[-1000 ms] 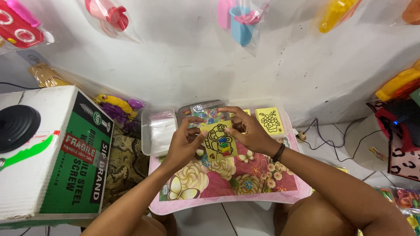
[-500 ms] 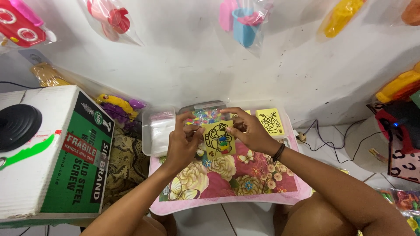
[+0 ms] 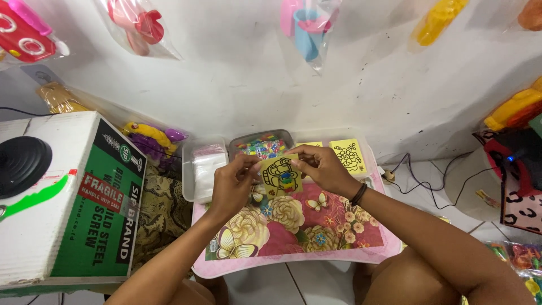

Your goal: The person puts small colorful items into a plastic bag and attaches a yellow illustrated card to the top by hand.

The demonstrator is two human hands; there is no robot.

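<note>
Head view: left hand (image 3: 232, 183) and right hand (image 3: 323, 166) fingers pinch a flat yellow card (image 3: 280, 175).

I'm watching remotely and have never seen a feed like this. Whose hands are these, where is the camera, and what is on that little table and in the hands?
There is no machine here: a person works with two bare hands, and the one view comes from a camera on their head, looking down. The left hand and the right hand together hold a small yellow card printed with a black outline drawing, part of it filled with colour. Below them is a low pink table with a flower and butterfly pattern. At its far edge lie another yellow card, a grey tray of colourful small items and a clear container of plastic bags. On the left stands a green and white cardboard box. Bagged toys hang on the white wall.
</note>
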